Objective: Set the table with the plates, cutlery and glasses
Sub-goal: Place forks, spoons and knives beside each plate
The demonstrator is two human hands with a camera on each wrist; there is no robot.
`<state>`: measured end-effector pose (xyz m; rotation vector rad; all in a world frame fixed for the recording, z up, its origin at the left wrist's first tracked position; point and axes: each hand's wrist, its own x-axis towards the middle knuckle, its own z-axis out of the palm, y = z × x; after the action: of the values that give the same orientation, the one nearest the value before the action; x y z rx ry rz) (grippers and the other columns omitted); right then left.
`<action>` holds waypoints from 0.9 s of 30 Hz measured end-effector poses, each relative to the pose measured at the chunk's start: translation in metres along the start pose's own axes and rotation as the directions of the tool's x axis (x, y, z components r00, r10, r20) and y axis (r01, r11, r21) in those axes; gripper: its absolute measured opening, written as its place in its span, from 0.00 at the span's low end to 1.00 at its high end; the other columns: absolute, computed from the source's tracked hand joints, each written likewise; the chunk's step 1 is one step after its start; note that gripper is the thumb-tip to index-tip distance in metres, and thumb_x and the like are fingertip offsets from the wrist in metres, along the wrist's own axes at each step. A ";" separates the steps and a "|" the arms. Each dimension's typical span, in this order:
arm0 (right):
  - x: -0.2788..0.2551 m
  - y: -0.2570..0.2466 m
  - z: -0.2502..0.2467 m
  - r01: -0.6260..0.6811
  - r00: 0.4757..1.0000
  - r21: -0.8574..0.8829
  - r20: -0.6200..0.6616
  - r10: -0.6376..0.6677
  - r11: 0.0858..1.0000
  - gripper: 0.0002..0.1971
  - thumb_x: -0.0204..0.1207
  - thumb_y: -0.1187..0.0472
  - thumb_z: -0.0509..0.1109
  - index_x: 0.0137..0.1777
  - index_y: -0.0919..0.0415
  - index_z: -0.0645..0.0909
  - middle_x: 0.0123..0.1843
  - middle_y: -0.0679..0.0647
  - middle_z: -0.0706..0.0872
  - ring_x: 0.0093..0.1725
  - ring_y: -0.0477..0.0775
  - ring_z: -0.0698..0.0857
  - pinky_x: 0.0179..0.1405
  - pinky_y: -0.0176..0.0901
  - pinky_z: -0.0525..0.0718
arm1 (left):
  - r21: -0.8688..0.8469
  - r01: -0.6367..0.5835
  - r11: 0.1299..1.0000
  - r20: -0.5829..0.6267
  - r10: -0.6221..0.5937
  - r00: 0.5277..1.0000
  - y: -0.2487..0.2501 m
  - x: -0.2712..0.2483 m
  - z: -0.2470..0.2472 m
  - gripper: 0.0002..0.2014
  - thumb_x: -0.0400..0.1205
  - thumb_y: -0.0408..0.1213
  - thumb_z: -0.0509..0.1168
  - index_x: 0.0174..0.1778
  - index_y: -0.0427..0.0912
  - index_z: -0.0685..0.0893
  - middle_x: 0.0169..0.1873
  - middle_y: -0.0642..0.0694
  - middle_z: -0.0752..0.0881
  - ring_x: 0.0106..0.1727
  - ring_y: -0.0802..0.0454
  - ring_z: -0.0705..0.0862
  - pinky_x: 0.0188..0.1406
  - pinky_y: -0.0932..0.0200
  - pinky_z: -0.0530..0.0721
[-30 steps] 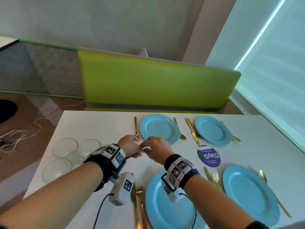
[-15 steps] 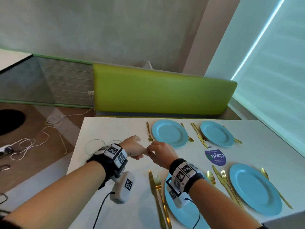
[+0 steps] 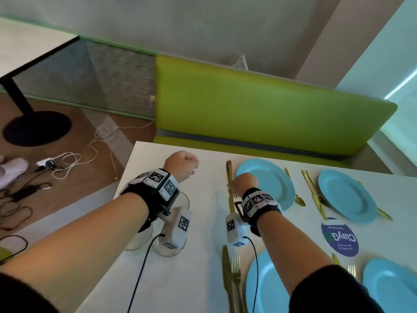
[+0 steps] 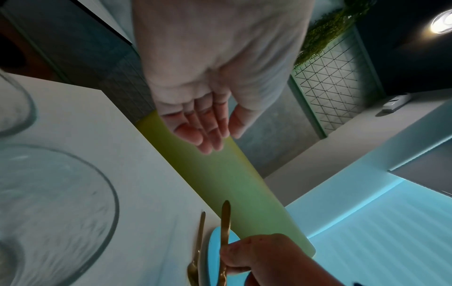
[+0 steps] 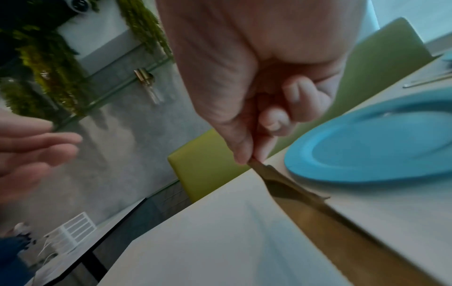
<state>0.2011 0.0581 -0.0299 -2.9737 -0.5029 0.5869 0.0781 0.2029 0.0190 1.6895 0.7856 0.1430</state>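
Right hand (image 3: 242,185) pinches 1 gold knife (image 3: 229,177) just left of the far-left of 4 blue plates (image 3: 270,184), beside 1 fork (image 4: 199,238) lying on the white table (image 3: 203,279), while left hand (image 3: 181,167) hovers empty, fingers relaxed, above 3 glasses (image 3: 171,247).

**Materials and finishes**

The knife (image 3: 229,177) is gold-toned metal with a soft sheen; the plate (image 3: 270,184) is smooth, matt blue; the glasses (image 3: 171,247) are clear and glossy; the surface (image 3: 191,279) is smooth matt white; the bench back (image 3: 259,109) is smooth green upholstery.
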 end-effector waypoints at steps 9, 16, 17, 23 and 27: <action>0.058 -0.028 0.024 -0.134 0.990 0.107 0.062 0.128 0.985 0.08 0.80 0.62 0.63 0.50 0.65 0.81 0.57 0.60 0.86 0.62 0.58 0.85 0.56 0.43 0.83 | -0.035 0.044 0.998 -0.030 -0.045 0.999 -0.009 0.051 -0.005 0.12 0.80 0.30 0.60 0.31 0.47 0.77 0.37 0.46 0.83 0.30 0.54 0.81 0.28 0.63 0.74; 0.079 -0.028 0.035 -0.156 0.984 0.083 0.101 0.147 0.984 0.15 0.81 0.62 0.63 0.65 0.67 0.79 0.65 0.62 0.83 0.64 0.59 0.83 0.52 0.42 0.81 | -0.045 0.061 0.997 -0.031 -0.063 0.998 -0.016 0.069 -0.001 0.12 0.80 0.30 0.60 0.32 0.48 0.77 0.36 0.47 0.83 0.29 0.55 0.81 0.23 0.67 0.75; 0.079 -0.028 0.035 -0.144 0.986 0.111 0.098 0.133 0.983 0.18 0.81 0.63 0.61 0.70 0.67 0.75 0.70 0.63 0.80 0.66 0.59 0.82 0.53 0.41 0.80 | -0.044 0.062 0.997 -0.032 -0.063 0.997 -0.017 0.071 0.001 0.12 0.80 0.31 0.60 0.32 0.49 0.77 0.35 0.50 0.83 0.29 0.56 0.81 0.21 0.69 0.75; 0.087 -0.033 0.031 -0.145 0.989 0.138 -0.015 0.149 0.980 0.20 0.83 0.65 0.55 0.74 0.64 0.71 0.75 0.61 0.76 0.66 0.59 0.83 0.63 0.48 0.83 | -0.042 0.059 0.997 -0.038 -0.061 0.997 -0.018 0.080 0.007 0.11 0.79 0.31 0.61 0.34 0.50 0.77 0.37 0.50 0.84 0.29 0.57 0.82 0.23 0.67 0.75; 0.090 -0.032 0.034 -0.236 0.969 0.222 -0.014 0.245 0.946 0.14 0.80 0.64 0.60 0.60 0.68 0.81 0.60 0.62 0.86 0.59 0.62 0.86 0.53 0.49 0.85 | -0.037 0.059 0.998 -0.039 -0.060 0.997 -0.019 0.085 0.009 0.11 0.79 0.31 0.61 0.34 0.50 0.77 0.40 0.48 0.84 0.29 0.58 0.82 0.21 0.69 0.74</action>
<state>0.2566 0.1182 -0.0895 -2.8448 -0.0631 0.5567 0.1396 0.2449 -0.0271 1.6323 0.8581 0.1496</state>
